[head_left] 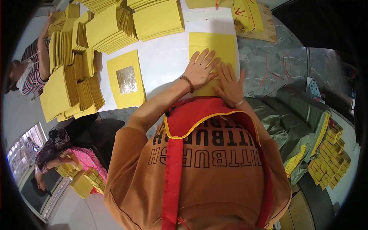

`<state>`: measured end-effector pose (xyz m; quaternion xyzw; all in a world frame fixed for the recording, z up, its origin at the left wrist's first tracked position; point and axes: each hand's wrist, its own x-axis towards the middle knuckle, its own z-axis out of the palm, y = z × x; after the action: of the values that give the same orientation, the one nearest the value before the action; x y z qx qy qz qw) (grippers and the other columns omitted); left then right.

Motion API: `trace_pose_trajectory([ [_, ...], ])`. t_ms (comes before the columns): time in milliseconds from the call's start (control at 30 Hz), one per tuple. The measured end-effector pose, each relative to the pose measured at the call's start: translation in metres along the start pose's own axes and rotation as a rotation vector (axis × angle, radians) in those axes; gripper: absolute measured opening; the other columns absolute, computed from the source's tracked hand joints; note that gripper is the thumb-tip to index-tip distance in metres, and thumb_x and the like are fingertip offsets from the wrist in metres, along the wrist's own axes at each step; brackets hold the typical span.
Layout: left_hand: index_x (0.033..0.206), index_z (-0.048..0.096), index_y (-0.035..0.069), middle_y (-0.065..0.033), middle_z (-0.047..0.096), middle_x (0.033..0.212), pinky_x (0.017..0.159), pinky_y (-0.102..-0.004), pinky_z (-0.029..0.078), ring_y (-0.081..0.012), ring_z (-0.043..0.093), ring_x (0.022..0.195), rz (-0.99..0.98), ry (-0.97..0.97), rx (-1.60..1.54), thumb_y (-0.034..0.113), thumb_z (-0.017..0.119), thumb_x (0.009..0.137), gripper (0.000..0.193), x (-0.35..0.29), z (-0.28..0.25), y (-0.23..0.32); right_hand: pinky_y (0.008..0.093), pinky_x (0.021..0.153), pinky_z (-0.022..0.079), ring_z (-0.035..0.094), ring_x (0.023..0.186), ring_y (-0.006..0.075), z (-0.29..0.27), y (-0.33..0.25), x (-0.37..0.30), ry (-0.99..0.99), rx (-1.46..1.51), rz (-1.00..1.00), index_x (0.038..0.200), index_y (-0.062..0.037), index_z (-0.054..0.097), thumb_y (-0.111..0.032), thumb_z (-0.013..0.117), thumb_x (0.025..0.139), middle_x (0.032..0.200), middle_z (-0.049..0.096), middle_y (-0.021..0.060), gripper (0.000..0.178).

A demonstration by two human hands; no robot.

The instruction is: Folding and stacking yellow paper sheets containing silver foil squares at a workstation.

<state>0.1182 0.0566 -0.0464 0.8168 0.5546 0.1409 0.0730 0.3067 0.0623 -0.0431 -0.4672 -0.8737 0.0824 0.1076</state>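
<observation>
My left hand [201, 69] lies flat with its fingers spread on a folded piece of yellow paper [212, 39] at the table's near edge. Beside it, my right hand [230, 85] rests on the same paper near its right edge, fingers stretched out and the thumb apart. Neither hand grips anything. The paper shows a crease across its upper part; my hands and forearms cover much of the rest. To the left of my left forearm lies a yellow sheet [113, 73] with a shiny metallic square [127, 79] on it.
Stacks of folded yellow paper [159, 21] fill the table's far left. Past the right edge, a tied yellow bundle [249, 17] sits on a board. Red strings [264, 71] lie on the grey floor. Green-wrapped packs [295, 111] stand at right. Two people are at the left.
</observation>
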Motion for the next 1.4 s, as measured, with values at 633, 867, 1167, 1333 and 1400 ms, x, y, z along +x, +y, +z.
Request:
trace_pose_trajectory([
  [633, 0.119, 0.05, 0.004, -0.0196, 0.052, 0.118, 0.078, -0.0417, 0.046, -0.0331, 0.053, 0.101, 0.132, -0.01, 0.076, 0.016, 0.046, 0.08, 0.041, 0.011, -0.021, -0.007, 0.0259, 0.091, 0.036, 0.047, 0.107, 0.0143, -0.012, 0.038, 0.018, 0.17, 1.265, 0.64, 0.12, -0.005, 0.048, -0.014, 0.051, 0.089, 0.12, 0.048, 0.0051, 0.032],
  [867, 0.13, 0.043, 0.015, -0.0097, 0.052, 0.123, 0.085, -0.0359, 0.046, -0.0248, 0.057, 0.1, -0.03, 0.229, -0.193, -0.006, 0.048, 0.067, 0.067, 0.008, -0.133, -0.111, 0.0317, 0.093, 0.036, 0.045, 0.111, 0.0215, 0.018, 0.038, -0.005, 0.153, 1.083, 0.509, 0.12, -0.004, 0.048, -0.012, 0.057, 0.082, 0.122, 0.045, 0.0109, 0.039],
  [1167, 0.13, 0.04, 0.021, -0.0096, 0.049, 0.123, 0.09, -0.0379, 0.04, -0.0255, 0.047, 0.113, -0.135, 0.091, 0.296, 0.01, 0.058, 0.074, 0.06, 0.012, -0.071, -0.184, 0.0366, 0.096, 0.033, 0.041, 0.113, 0.0308, 0.024, 0.024, -0.001, 0.136, 0.711, 0.281, 0.116, -0.0045, 0.051, -0.009, 0.061, 0.076, 0.122, 0.042, 0.0171, 0.042],
  [1333, 0.131, 0.037, 0.023, -0.0094, 0.045, 0.127, 0.09, -0.0405, 0.038, -0.026, 0.044, 0.115, -0.142, 0.076, 0.396, 0.013, 0.059, 0.076, 0.06, 0.018, -0.071, -0.195, 0.0356, 0.095, 0.033, 0.041, 0.113, 0.0308, 0.02, 0.021, 0.001, 0.12, 0.724, 0.306, 0.116, -0.0047, 0.052, -0.011, 0.062, 0.075, 0.122, 0.042, 0.0169, 0.042],
  [1400, 0.132, 0.037, 0.023, -0.0104, 0.042, 0.129, 0.093, -0.0415, 0.035, -0.0267, 0.041, 0.118, -0.176, 0.003, 0.362, 0.018, 0.058, 0.077, 0.059, 0.017, -0.067, -0.194, 0.0352, 0.095, 0.033, 0.041, 0.113, 0.0303, 0.031, 0.028, -0.001, 0.131, 0.755, 0.299, 0.115, -0.0049, 0.052, -0.01, 0.062, 0.075, 0.122, 0.042, 0.0166, 0.041],
])
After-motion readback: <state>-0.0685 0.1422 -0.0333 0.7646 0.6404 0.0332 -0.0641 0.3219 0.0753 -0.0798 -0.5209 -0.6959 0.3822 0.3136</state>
